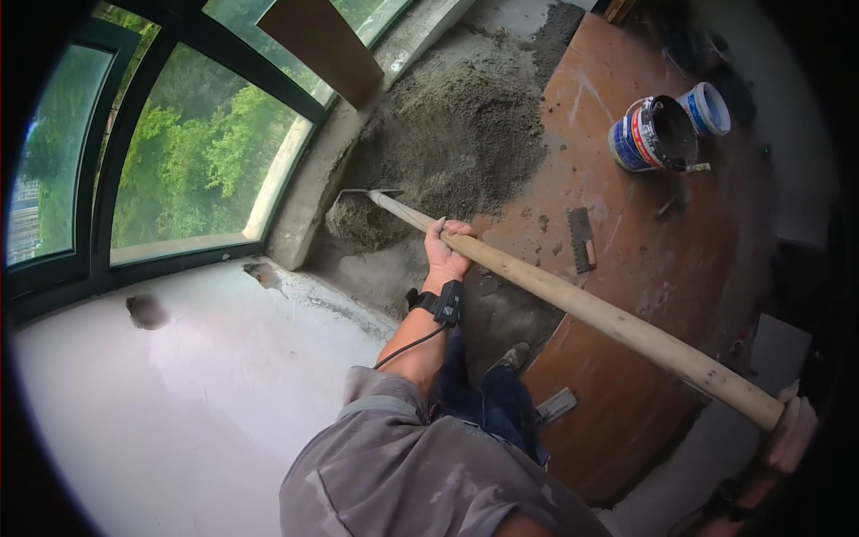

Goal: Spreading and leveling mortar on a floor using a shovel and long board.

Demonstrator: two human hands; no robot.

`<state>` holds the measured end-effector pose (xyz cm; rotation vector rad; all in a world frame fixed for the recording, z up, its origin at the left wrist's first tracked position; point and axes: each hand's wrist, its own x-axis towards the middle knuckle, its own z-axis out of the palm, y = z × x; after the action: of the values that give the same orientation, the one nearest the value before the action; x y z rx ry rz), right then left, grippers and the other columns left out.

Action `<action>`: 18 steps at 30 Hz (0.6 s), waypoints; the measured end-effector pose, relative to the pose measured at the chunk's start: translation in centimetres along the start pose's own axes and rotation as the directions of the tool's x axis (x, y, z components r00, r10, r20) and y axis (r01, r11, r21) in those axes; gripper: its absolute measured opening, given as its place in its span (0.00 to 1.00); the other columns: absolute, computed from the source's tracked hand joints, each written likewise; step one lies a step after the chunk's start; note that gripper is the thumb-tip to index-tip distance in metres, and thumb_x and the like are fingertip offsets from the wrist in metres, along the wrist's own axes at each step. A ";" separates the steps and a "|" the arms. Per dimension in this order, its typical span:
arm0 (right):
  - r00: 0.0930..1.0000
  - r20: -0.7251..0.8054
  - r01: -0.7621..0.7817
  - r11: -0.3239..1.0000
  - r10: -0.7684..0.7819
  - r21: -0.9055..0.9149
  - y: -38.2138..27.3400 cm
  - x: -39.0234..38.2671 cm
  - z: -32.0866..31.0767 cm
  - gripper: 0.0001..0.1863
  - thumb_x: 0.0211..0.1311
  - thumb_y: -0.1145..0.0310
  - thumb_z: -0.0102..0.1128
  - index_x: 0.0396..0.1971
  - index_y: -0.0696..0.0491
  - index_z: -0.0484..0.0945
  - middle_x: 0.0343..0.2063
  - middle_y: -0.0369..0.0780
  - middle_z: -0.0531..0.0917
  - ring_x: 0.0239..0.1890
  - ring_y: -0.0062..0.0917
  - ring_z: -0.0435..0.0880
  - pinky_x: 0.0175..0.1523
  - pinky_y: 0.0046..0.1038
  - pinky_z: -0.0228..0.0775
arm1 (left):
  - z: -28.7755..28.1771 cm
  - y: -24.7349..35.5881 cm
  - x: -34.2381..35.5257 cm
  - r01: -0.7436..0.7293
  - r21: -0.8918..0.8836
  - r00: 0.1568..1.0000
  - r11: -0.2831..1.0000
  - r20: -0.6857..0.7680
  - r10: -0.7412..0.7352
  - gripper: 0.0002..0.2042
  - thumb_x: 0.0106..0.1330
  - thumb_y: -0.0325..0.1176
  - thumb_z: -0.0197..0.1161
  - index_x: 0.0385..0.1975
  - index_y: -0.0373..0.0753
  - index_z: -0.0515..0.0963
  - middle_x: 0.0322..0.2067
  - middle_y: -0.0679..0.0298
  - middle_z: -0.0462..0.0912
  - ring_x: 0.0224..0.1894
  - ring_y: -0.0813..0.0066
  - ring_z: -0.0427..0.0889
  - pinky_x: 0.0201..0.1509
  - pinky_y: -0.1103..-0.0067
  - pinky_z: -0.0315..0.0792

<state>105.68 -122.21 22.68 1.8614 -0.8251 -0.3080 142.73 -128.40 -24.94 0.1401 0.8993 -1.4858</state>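
Observation:
A long-handled hoe (617,320) slants across the view, its pale wooden shaft running from lower right to upper left. Its thin metal head, seen nearly edge-on, rests at the near left side of a heap of grey sandy mortar (465,125). My left hand (449,249) is wrapped round the shaft not far behind the head. At the shaft's butt end, close to the dim right rim, my right hand (792,431) is closed on the wood. Mortar hides part of the hoe's blade.
Green-framed windows (103,161) and a low sill (309,192) border the left. A brown board (324,49) leans there. On the reddish floor sheet (595,224) are a bucket (635,139), a smaller white-blue bucket (707,109), a notched trowel (580,240) and a flat trowel (557,404).

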 end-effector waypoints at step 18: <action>0.750 0.563 -0.589 0.737 0.347 0.331 -6.4 -53.0 -5.2 0.25 0.65 0.51 0.33 0.33 0.58 0.73 0.34 0.47 0.76 0.39 0.45 0.73 0.45 0.41 0.64 | -22.8 -18.9 -22.7 0.275 0.488 0.796 0.828 -0.598 0.089 0.07 0.47 0.31 0.52 0.13 0.41 0.62 0.14 0.65 0.63 0.20 0.69 0.66 0.33 0.70 0.68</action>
<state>72.38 -81.80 11.05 1.9592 -1.8440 -0.2229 119.85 -99.52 -18.87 1.0763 0.9444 -1.8081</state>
